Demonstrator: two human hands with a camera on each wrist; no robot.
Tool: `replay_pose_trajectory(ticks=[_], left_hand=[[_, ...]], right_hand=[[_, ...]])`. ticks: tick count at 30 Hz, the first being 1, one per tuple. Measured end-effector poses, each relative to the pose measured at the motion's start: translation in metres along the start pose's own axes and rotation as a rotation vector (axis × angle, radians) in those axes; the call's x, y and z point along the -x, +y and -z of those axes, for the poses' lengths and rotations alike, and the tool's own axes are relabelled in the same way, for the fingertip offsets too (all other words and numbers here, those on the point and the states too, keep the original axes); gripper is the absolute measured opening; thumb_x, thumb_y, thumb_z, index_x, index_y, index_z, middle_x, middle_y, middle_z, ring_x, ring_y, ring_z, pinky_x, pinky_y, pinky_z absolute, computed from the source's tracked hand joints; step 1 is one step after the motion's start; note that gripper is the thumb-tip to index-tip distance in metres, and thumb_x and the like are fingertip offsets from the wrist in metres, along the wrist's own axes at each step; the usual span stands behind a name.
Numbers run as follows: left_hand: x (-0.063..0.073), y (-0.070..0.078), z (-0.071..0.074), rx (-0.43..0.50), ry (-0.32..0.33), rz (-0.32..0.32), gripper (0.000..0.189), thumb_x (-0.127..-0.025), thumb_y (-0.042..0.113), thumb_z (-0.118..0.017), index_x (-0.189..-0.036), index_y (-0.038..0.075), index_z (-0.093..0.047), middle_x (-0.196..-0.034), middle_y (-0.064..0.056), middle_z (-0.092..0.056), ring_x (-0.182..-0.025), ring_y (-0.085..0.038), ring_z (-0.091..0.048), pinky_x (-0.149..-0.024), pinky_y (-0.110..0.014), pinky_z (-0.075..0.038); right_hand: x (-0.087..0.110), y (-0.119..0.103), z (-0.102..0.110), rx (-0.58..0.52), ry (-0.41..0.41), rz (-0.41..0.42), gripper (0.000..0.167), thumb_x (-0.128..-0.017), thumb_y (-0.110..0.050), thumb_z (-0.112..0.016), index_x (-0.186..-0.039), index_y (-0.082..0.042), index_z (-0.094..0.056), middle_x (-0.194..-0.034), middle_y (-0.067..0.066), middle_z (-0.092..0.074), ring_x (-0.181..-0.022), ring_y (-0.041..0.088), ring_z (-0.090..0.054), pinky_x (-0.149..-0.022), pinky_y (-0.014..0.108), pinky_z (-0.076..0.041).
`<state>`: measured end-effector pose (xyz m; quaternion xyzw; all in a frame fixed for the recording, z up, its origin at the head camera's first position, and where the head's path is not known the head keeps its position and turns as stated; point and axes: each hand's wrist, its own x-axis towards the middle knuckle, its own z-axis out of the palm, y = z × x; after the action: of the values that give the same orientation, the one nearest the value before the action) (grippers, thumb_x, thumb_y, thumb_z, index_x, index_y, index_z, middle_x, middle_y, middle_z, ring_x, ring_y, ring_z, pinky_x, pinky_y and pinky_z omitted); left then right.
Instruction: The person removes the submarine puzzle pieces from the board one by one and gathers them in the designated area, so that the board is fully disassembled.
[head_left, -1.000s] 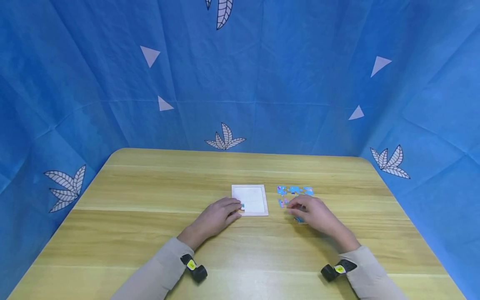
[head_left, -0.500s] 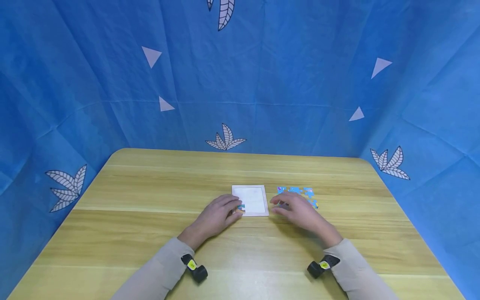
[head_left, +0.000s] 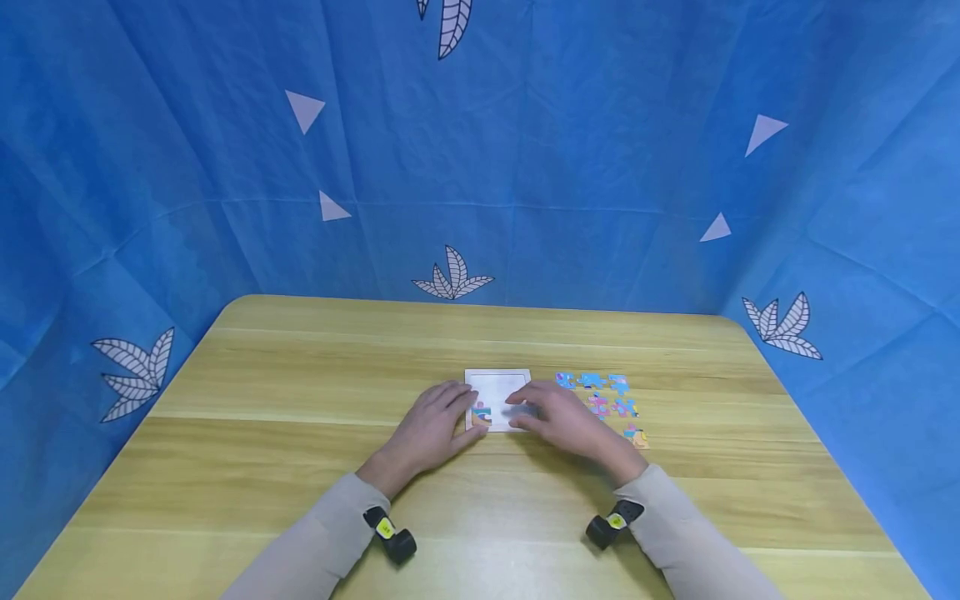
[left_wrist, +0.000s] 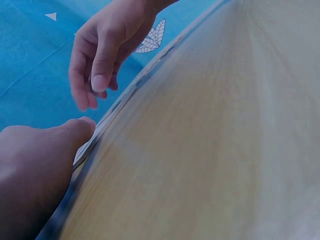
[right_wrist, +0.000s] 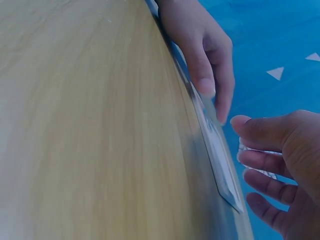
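A small white puzzle tray (head_left: 498, 385) lies flat near the middle of the table. In its front left corner sits a jigsaw piece (head_left: 482, 418) with orange, teal and pink print. My left hand (head_left: 431, 423) rests at that corner, fingertips on the left rim and thumb by the front rim. Above the tray's right half hovers my right hand (head_left: 558, 421), thumb and fingers spread apart. In the right wrist view nothing shows between the fingertips (right_wrist: 240, 121) of that hand. Edge-on, the tray (right_wrist: 220, 165) also appears there, under my left hand's thumb.
To the right of the tray lie several loose jigsaw pieces: a blue one (head_left: 591, 380), a pink and blue one (head_left: 598, 406), and an orange one (head_left: 636, 436) nearest me. The wooden table (head_left: 337, 350) ends against a blue patterned curtain (head_left: 585, 167).
My right hand has moved left from the loose pieces to above the tray, uncovering pieces on the right. My left hand stays at the tray corner, and more of the piece inside shows.
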<state>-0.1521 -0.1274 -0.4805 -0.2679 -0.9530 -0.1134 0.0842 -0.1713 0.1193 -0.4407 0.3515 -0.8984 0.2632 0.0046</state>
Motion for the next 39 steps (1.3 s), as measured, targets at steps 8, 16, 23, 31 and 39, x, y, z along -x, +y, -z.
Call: replay_pose_trajectory(ticks=[8, 16, 23, 31, 39], left_hand=[[-0.001, -0.001, 0.000, -0.021, -0.016, 0.020, 0.070, -0.096, 0.062, -0.046, -0.142, 0.009, -0.052, -0.146, -0.009, -0.047, -0.137, -0.027, -0.039, -0.117, -0.044, -0.026], [-0.001, -0.002, -0.002, -0.021, -0.036, 0.032, 0.073, -0.097, 0.062, -0.044, -0.142, 0.004, -0.050, -0.147, -0.010, -0.046, -0.138, -0.027, -0.038, -0.119, -0.038, -0.022], [-0.002, -0.002, -0.002, -0.035, -0.030, 0.017, 0.072, -0.098, 0.060, -0.044, -0.142, 0.003, -0.050, -0.146, -0.010, -0.047, -0.138, -0.027, -0.038, -0.119, -0.037, -0.021], [-0.001, -0.001, -0.001, -0.039, -0.024, 0.009, 0.071, -0.098, 0.058, -0.046, -0.141, 0.002, -0.050, -0.145, -0.011, -0.048, -0.137, -0.028, -0.040, -0.119, -0.039, -0.022], [-0.001, -0.002, -0.003, -0.025, -0.005, 0.005, 0.070, -0.097, 0.056, -0.050, -0.139, 0.001, -0.052, -0.143, -0.012, -0.050, -0.135, -0.029, -0.042, -0.118, -0.041, -0.024]], right_hand=[[-0.015, -0.007, -0.009, 0.030, -0.036, 0.011, 0.028, -0.093, -0.024, -0.068, -0.118, -0.011, -0.069, -0.114, 0.001, -0.066, -0.102, 0.019, -0.062, -0.089, 0.040, -0.052], [-0.030, -0.010, -0.019, 0.052, -0.050, 0.034, 0.030, -0.092, -0.027, -0.070, -0.116, -0.009, -0.070, -0.112, 0.003, -0.067, -0.101, 0.019, -0.062, -0.090, 0.039, -0.051], [-0.037, -0.011, -0.023, 0.073, -0.042, 0.059, 0.026, -0.091, -0.025, -0.071, -0.110, -0.008, -0.072, -0.110, 0.005, -0.066, -0.101, 0.021, -0.062, -0.090, 0.039, -0.052], [-0.042, -0.014, -0.026, 0.083, -0.051, 0.039, 0.021, -0.091, -0.024, -0.071, -0.105, -0.008, -0.072, -0.106, 0.003, -0.066, -0.099, 0.020, -0.061, -0.090, 0.038, -0.051], [-0.043, -0.018, -0.027, 0.056, -0.070, -0.027, 0.019, -0.091, -0.025, -0.072, -0.102, -0.010, -0.067, -0.097, 0.000, -0.061, -0.087, 0.016, -0.057, -0.079, 0.036, -0.051]])
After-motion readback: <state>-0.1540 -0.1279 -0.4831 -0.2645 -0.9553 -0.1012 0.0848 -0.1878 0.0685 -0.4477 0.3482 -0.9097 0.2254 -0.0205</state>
